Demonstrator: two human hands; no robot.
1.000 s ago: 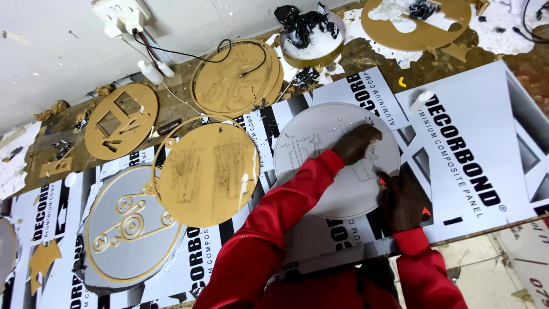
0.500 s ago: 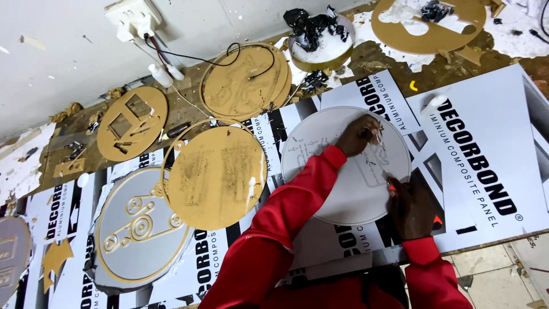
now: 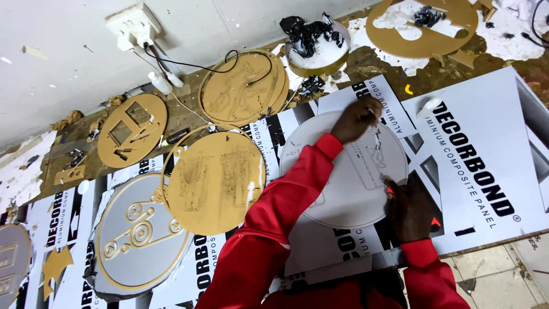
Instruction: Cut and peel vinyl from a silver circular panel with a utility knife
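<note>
A round white disc with faint cut outlines lies on printed white panel sheets. My left hand, in a red sleeve, presses with bent fingers on the disc's far edge. At the disc's right rim, my right hand is closed around a small red-tipped tool, its tip touching the disc. What the left fingers pinch, if anything, is hidden.
Left of the disc lie a gold disc and a silver disc with gold belt shapes. More gold discs, a gold ring cut-out, a tub with black scraps and a wall socket with cables lie farther away.
My left hand has slid a little farther up the disc toward its far edge. My right hand with the tool stays at the right rim.
</note>
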